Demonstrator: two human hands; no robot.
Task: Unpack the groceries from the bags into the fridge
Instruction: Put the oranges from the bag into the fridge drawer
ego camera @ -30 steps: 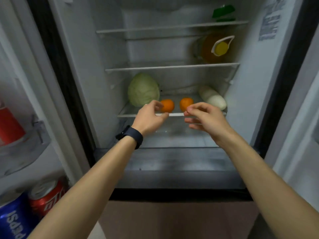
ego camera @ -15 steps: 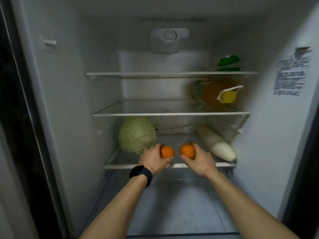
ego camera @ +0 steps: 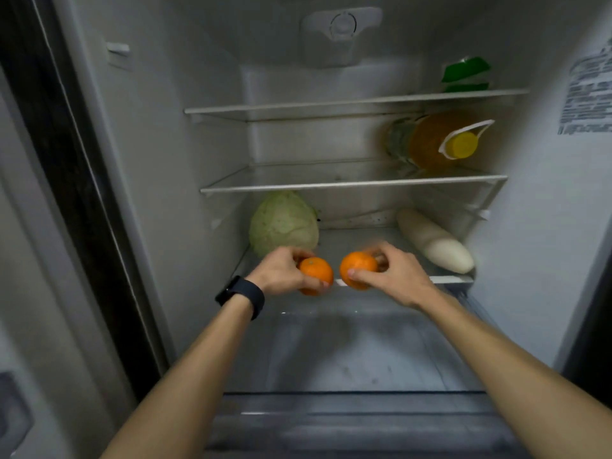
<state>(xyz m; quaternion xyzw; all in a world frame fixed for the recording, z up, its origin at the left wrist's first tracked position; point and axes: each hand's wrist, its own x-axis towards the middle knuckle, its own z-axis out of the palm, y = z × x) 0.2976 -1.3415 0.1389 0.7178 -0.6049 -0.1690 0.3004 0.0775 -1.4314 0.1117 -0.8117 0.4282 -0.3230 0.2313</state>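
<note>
Two oranges are sitting one in each hand. Left hand (ego camera: 281, 273) is curling round the left orange (ego camera: 318, 274); right hand (ego camera: 394, 276) is pinching the right orange (ego camera: 357, 270) w/ thumb & fingers. Both are hanging at the front lip of the shelf (ego camera: 447, 279), bare shelf lying just past the knuckles. A cabbage (ego camera: 283, 223) is sitting behind the left hand, a radish (ego camera: 433, 241) beyond the right. Prob. each hand is needing only a short push fwd.

A cabbage (ego camera: 283, 223) is blocking the left of the lowest shelf (ego camera: 450, 279) and a white radish (ego camera: 433, 240) the right, leaving open room between them.
</note>
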